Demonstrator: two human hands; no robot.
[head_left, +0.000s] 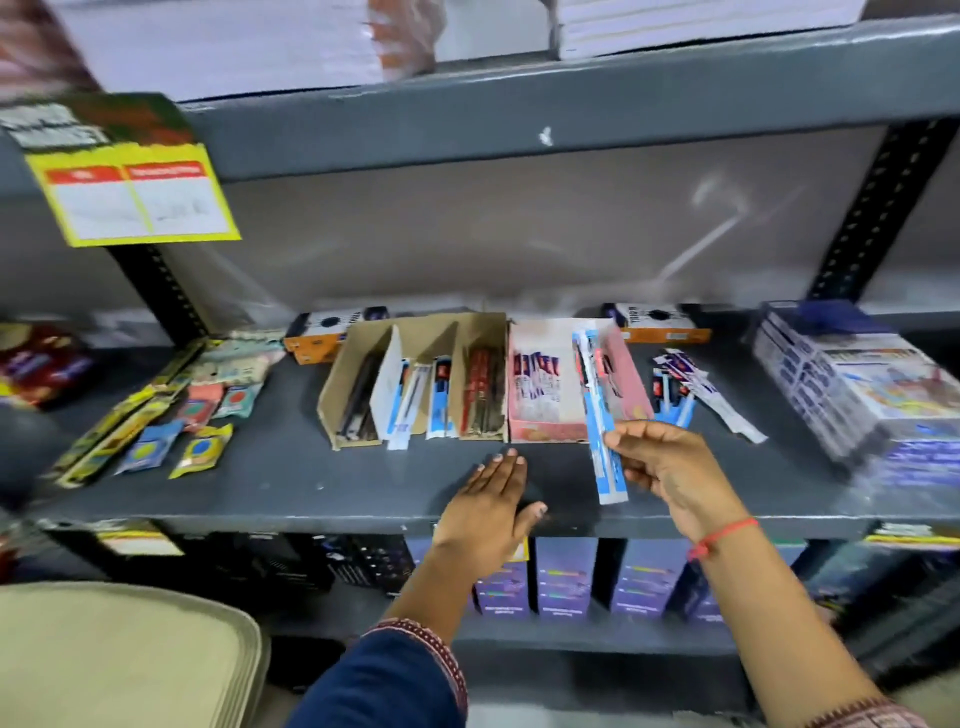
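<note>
My right hand (667, 470) pinches a long blue and white pen packet (602, 436). The packet's far end lies inside a pink box (545, 428), and its near end sticks out over the grey shelf (311, 483). My left hand (491, 512) rests flat on the shelf's front edge with straight fingers, just in front of the pink box. Several red and blue packets stand inside the pink box. A brown cardboard box (332, 405) with dividers sits to its left and holds pens and packets.
Loose pen packets (691, 389) lie right of the pink box. A wrapped stack of boxes (852, 384) stands at far right. Small eraser packets (200, 431) and pencil packs (117, 423) lie at left. A yellow price tag (135, 192) hangs from the shelf above. Purple boxes (566, 577) fill the shelf below.
</note>
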